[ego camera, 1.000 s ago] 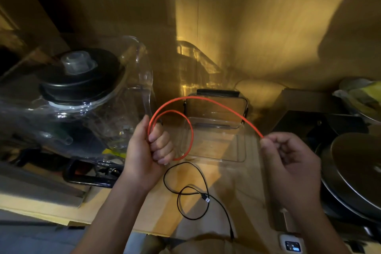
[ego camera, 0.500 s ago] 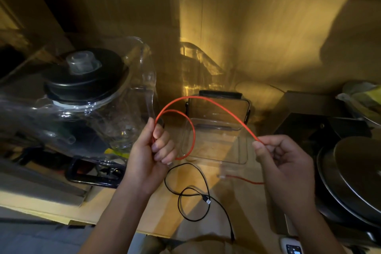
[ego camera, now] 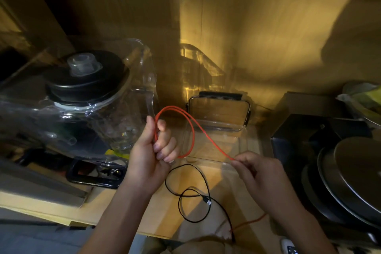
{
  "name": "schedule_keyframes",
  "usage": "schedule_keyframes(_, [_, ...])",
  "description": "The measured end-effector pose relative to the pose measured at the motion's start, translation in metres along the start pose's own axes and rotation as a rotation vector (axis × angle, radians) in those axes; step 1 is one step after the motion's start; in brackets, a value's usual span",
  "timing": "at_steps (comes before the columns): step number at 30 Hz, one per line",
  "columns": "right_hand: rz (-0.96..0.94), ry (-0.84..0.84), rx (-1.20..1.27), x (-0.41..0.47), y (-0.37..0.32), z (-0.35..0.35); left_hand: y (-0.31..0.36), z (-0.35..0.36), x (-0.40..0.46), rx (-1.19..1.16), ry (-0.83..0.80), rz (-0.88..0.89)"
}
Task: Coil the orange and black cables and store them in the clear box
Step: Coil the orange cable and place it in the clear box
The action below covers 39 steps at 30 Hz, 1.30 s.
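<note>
Orange cable [ego camera: 193, 130]: thin, limp, light, holding two loose loops in the air above the clear box [ego camera: 218, 140], loops rising from the left hand [ego camera: 156, 150] and arcing back down past it. Soft enough to bend to any radius, springy enough, by the look of the open loops, to spill if released; best taken where the turns cross, all strands pinched together. Left hand curled round the gathered strands, thumb up against them, fingers closed over the bundle. Right hand [ego camera: 259, 173] pinching the running length between thumb and fingertips, other fingers curled; a tail trailing on from it low toward the near edge of the tabletop [ego camera: 144, 210], faint and partly blurred there. Jacket looks smooth, likely to slide through a light pinch, useful for feeding the next turn. Black cable [ego camera: 193, 196] lying slack on the tabletop just in front of the box, in untidy loops, plug end showing, untouched; equally thin and floppy, plug the only stiff part. Box open, lid tilted up at the back, walls clear and rigid, seemingly nothing inside. Clear blender jug with black lid [ego camera: 86, 80] standing to the left; dark round pans [ego camera: 350, 179] stacked to the right.
</note>
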State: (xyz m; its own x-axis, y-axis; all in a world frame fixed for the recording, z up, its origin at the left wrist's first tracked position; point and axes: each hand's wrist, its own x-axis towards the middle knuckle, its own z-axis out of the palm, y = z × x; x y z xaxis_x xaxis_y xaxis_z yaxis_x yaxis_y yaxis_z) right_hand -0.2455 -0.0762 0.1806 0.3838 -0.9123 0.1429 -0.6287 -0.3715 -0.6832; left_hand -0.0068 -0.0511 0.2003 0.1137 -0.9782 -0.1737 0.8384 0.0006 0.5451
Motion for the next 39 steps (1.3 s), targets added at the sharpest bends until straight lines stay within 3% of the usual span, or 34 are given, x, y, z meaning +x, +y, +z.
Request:
schedule_keyframes(14, [-0.089,-0.213,-0.071,0.0,-0.008,0.009,-0.01,0.008,0.001,0.152,-0.173,0.041])
schedule_keyframes(27, [-0.129,-0.29,-0.121,0.009,-0.021,0.013,-0.03,0.017,0.001,0.696,-0.137,0.095])
schedule_keyframes(33, [-0.172,-0.232,-0.099,0.009,-0.026,0.012,-0.036,0.016,0.002,0.864,-0.114,0.025])
schedule_keyframes(39, [-0.172,-0.235,-0.091,0.012,-0.027,0.008,-0.042,0.01,0.001,1.2,-0.183,-0.046])
